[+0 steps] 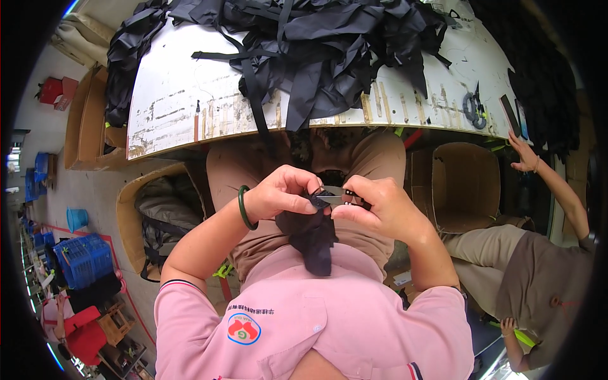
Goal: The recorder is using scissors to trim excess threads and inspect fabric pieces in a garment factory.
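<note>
My left hand (282, 193), with a dark green bangle at its wrist, pinches a piece of black fabric (310, 237) that hangs down over my lap. In my right hand (379, 206) is a pair of small thread snips (332, 198) with black grips. Their two metal blades point left and stand a little apart, right against the fabric at my left fingertips. Whether a thread lies between the blades is too small to tell.
Ahead, a worn white table (171, 95) bears a heap of black fabric pieces (329, 50) and dark-handled scissors (474, 109). Cardboard boxes (465, 183) flank my legs, one on the left (130, 209) holding grey bags. A co-worker (538, 272) sits close at right, one hand at the table edge.
</note>
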`<move>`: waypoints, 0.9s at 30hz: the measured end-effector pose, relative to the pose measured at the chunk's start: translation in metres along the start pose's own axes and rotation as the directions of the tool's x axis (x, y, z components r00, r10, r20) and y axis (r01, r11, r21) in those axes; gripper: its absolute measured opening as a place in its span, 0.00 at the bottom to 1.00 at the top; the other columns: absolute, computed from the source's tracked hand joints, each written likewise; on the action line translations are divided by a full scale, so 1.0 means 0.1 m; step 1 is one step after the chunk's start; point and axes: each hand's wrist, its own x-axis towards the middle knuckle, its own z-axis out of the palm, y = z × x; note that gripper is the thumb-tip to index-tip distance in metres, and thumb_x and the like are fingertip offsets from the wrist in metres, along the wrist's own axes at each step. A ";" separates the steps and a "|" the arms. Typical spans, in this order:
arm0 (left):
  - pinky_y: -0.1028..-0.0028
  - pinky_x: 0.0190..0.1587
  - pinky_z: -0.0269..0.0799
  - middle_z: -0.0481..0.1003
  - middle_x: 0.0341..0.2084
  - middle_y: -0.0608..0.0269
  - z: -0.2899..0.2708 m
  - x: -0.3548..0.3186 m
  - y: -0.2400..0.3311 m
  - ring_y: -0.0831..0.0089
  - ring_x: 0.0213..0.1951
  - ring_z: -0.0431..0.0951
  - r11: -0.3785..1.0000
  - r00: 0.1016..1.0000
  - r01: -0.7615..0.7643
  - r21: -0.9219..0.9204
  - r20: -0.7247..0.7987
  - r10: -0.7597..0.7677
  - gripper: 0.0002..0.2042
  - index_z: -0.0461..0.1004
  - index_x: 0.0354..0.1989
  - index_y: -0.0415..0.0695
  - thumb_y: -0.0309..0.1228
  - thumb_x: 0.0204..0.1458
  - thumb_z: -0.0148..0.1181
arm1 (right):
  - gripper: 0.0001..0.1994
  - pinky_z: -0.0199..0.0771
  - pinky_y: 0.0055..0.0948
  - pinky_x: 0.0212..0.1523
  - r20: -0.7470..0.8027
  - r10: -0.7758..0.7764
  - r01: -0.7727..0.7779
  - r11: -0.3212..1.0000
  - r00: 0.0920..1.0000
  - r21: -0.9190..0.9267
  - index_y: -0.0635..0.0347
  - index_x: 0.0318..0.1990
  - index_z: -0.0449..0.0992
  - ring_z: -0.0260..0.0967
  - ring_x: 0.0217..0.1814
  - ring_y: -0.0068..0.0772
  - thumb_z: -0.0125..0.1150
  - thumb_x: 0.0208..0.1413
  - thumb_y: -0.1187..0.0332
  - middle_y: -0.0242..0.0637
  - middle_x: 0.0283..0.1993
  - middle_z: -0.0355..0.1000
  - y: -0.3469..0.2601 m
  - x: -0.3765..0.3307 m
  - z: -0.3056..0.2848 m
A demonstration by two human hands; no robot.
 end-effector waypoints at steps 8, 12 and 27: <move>0.72 0.45 0.69 0.73 0.33 0.60 0.22 0.03 -0.08 0.71 0.40 0.75 0.925 0.865 -0.309 0.221 -0.340 0.370 0.04 0.74 0.30 0.38 0.18 0.46 0.59 | 0.18 0.66 0.33 0.20 -0.289 -0.097 0.027 0.971 0.952 -0.236 0.58 0.30 0.70 0.70 0.20 0.39 0.68 0.46 0.53 0.35 0.20 0.70 -0.06 -0.06 0.13; 0.73 0.46 0.69 0.73 0.33 0.60 0.22 0.03 -0.10 0.71 0.40 0.75 0.913 0.868 -0.324 0.248 -0.306 0.391 0.05 0.74 0.30 0.38 0.16 0.46 0.58 | 0.18 0.66 0.33 0.20 -0.299 -0.101 0.029 0.971 0.949 -0.237 0.58 0.30 0.70 0.70 0.20 0.39 0.68 0.47 0.53 0.36 0.21 0.70 -0.08 -0.02 0.12; 0.80 0.37 0.69 0.73 0.37 0.59 0.25 0.03 -0.12 0.78 0.36 0.73 0.877 0.870 -0.357 0.321 -0.228 0.437 0.05 0.75 0.33 0.36 0.16 0.49 0.57 | 0.17 0.67 0.36 0.22 -0.292 -0.070 0.010 0.979 0.954 -0.202 0.57 0.27 0.69 0.72 0.23 0.41 0.66 0.49 0.53 0.37 0.22 0.70 -0.09 0.02 0.14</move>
